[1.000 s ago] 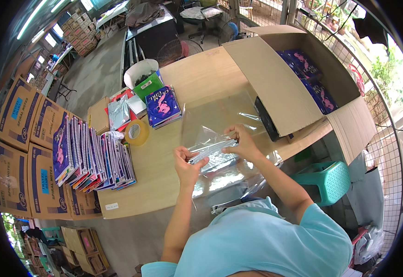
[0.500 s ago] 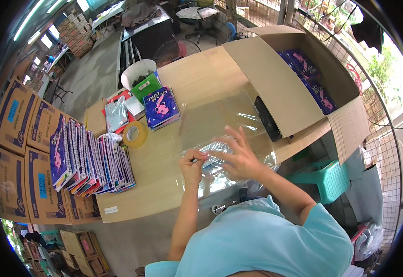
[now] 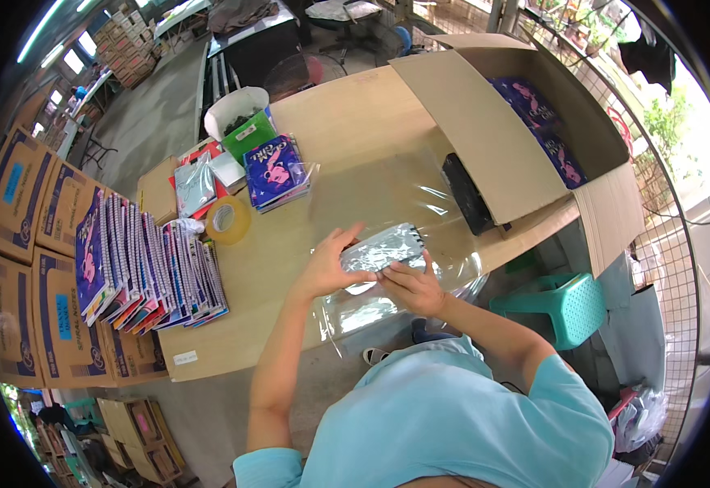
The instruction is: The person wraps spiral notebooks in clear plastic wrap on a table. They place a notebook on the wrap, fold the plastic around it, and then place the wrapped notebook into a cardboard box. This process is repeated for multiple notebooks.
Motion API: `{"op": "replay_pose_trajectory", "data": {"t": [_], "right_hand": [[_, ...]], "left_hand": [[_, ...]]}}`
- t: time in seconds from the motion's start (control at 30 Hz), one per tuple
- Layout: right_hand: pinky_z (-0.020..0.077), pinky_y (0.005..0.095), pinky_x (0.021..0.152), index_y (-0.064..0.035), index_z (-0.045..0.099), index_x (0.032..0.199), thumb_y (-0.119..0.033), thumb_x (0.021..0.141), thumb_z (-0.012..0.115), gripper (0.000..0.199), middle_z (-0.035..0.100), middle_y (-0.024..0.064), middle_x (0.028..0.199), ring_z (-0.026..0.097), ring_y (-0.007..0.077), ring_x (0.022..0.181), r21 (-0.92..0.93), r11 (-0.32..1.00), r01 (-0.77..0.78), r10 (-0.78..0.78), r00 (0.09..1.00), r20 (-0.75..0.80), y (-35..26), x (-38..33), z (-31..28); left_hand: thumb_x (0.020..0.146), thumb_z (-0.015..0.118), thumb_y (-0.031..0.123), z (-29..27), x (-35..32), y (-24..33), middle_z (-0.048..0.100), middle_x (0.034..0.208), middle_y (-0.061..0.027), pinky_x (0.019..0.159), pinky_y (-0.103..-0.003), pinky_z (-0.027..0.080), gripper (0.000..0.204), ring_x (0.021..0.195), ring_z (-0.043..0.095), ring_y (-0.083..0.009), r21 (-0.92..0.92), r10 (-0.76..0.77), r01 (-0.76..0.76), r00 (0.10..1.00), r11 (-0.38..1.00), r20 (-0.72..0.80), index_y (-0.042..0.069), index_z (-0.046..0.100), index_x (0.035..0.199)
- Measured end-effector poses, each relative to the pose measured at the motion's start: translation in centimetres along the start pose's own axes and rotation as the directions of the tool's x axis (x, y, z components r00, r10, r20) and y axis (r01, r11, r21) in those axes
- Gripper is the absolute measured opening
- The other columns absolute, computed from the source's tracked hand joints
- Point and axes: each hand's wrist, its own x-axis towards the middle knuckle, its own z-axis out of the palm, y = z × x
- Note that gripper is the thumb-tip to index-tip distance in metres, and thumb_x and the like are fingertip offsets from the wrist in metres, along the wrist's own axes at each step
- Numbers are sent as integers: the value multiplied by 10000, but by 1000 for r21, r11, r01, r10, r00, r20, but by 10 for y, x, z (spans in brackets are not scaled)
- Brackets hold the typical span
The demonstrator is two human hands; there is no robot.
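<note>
With the left fingers [image 3: 344, 237] clamped on its left end and the right fingers [image 3: 400, 281] on its near edge, the film-wrapped spiral-bound pad [image 3: 378, 250] between them could slip through slickness, or its coil [image 3: 417, 233] could snag the clear plastic sheets [image 3: 355, 312] beneath.

Surface finishes observed: glossy plastic, matt cardboard, smooth wood.
The wrapped pack [image 3: 379, 246] showed a crinkled, highly reflective clear-plastic skin; the transparent sheet [image 3: 432, 192] was thin, glossy film. The counter [image 3: 355, 106] looked to be pale wood, smooth with a low sheen. The large carton [image 3: 477, 122] was matt brown cardboard. The notebooks [image 3: 131, 268] had smooth printed covers, paper leaves and wire-like spiral spines. The tape roll [image 3: 238, 226] was shiny yellowish plastic, the stool [image 3: 579, 309] smooth teal plastic, the shirt [image 3: 436, 415] matt cloth.
</note>
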Motion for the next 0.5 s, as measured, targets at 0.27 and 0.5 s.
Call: {"op": "replay_pose_trajectory", "data": {"t": [0.27, 0.5], "right_hand": [[428, 500, 915, -20, 632, 1068, -95, 829, 618, 251, 566, 247, 1199, 506, 389, 1139, -142, 564, -813, 789, 582, -199, 122, -36, -64], [439, 446, 994, -95, 509, 1335, -417, 899, 505, 543, 503, 189, 1363, 495, 336, 1244, -591, 635, -497, 601, 799, -26, 272, -89, -37]], "left_hand": [[658, 755, 234, 23, 6, 30, 542, 1161, -157, 856, -430, 489, 675, 1024, 573, -361, 474, -61, 97, 994, 875, -91, 40, 497, 1251], [659, 754, 215, 23, 10, 33, 546, 1159, -158, 846, -424, 497, 673, 1003, 585, -364, 498, -38, 65, 997, 865, -64, 43, 492, 1254]]}}
